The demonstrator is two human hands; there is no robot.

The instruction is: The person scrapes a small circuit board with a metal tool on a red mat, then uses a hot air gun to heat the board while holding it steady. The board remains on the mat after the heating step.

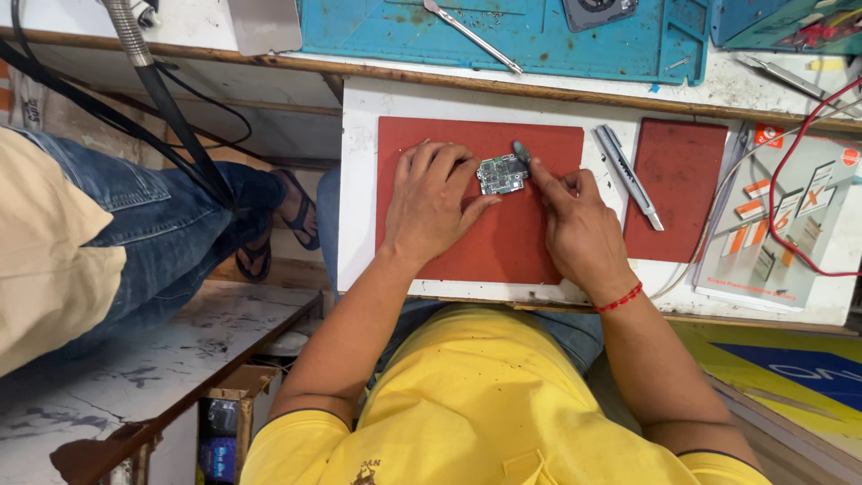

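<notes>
A: Bare circuit board (501, 173) out of any casing, flat on the red mat (503, 242), near the mat's top edge. No screws or loose parts visible beside it. How far along? Hard to call: board exposed and under the fingers, nothing set aside on the mat yet.

B: Left hand (431, 202) spread over the mat, fingertips resting on the board's left edge and pinning it down. Not closed around it, just pressing.

A: Right hand (575, 224) coming in from the other side, index finger stretched to the board's top right corner, touching a small dark grey nub (521, 150) there. Other fingers curled under; whether anything is pinched in them, impossible to tell.

B: So, board sandwiched between both hands, held by touch and not by a full grasp.

A: Grey pen-shaped tool (628, 175) lying untouched just right of the mat, beside a smaller red pad (675, 189). Red wire (790, 180) looping over printed cards further right.
</notes>
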